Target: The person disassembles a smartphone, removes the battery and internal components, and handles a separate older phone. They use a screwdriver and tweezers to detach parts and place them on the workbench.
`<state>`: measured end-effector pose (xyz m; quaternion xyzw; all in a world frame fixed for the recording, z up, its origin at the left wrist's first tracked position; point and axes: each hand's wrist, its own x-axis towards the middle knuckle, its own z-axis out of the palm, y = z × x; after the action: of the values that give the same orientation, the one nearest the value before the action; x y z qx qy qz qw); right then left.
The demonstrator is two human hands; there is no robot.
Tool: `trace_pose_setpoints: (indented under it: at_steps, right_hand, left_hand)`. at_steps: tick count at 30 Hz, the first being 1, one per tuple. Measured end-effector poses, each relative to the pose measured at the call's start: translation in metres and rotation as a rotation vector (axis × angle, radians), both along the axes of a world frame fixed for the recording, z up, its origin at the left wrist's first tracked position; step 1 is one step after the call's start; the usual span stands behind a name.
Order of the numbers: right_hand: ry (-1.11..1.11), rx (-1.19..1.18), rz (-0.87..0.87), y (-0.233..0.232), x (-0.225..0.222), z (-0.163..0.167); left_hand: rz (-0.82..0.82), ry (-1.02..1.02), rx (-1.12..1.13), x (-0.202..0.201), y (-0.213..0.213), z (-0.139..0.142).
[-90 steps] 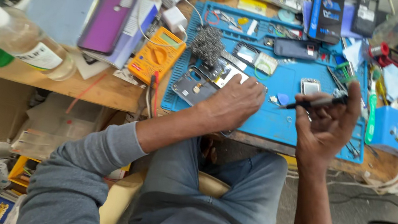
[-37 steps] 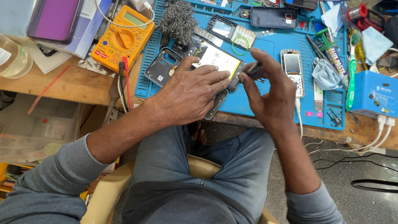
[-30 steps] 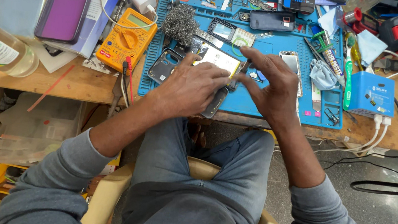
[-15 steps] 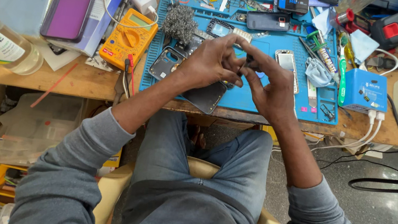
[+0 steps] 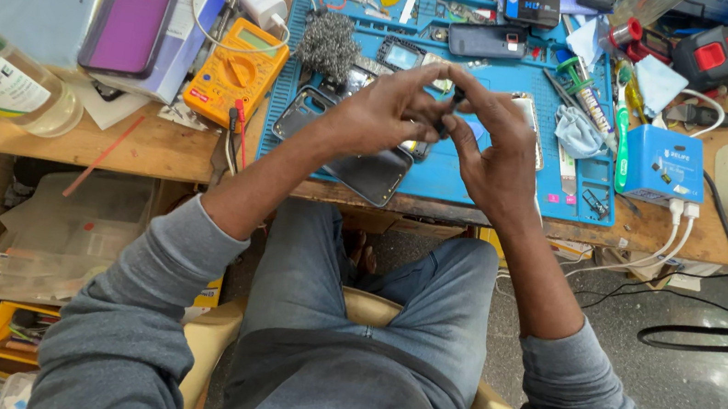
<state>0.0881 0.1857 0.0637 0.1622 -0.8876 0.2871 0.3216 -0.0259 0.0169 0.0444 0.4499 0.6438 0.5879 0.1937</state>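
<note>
Tiny part pinched over a crowded repair mat

A small dark part (image 5: pixel 447 113) is pinched between both hands, held up just above the blue mat (image 5: pixel 478 177). The left hand (image 5: pixel 384 115) is closed around it from one side with the fingers (image 5: pixel 430 83) curled in narrow, and the right hand (image 5: pixel 495 151) is met fingertip to fingertip from the other. What the part actually is can't be made out, too small and mostly covered.

An opened phone body (image 5: pixel 368 168) is laid right under the hands, hanging a bit past the worktop (image 5: pixel 139 149) edge. A wire wool ball (image 5: pixel 328 43) and an orange multimeter (image 5: pixel 237 73) are parked to the left, a small blue box (image 5: pixel 662 164) to the right.

Risk as judged from here: if the pinch is loosened, the part gets dropped straight into the clutter or off the edge onto the lap, and good luck finding it. The phone body could also be knocked off the edge by a wrist
</note>
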Motion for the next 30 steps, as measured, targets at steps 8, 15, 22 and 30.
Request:
trace_pose_setpoints:
  at_steps: [8,15,22,30]
  right_hand:
    - [-0.009,-0.051,0.036,0.005,-0.001,-0.004]
    - [-0.163,-0.256,0.078,0.003,-0.002,-0.002]
    - [-0.196,-0.384,0.214,0.006,0.001,-0.011]
    - [-0.129,-0.557,0.266,0.023,0.006,-0.021]
  left_hand:
    - [0.020,0.150,0.000,0.000,0.007,-0.001]
    - [0.204,0.241,-0.195,0.001,0.011,-0.004]
    - [0.114,0.539,-0.399,-0.008,0.002,-0.004]
    - [0.093,0.525,-0.522,-0.005,0.007,0.000]
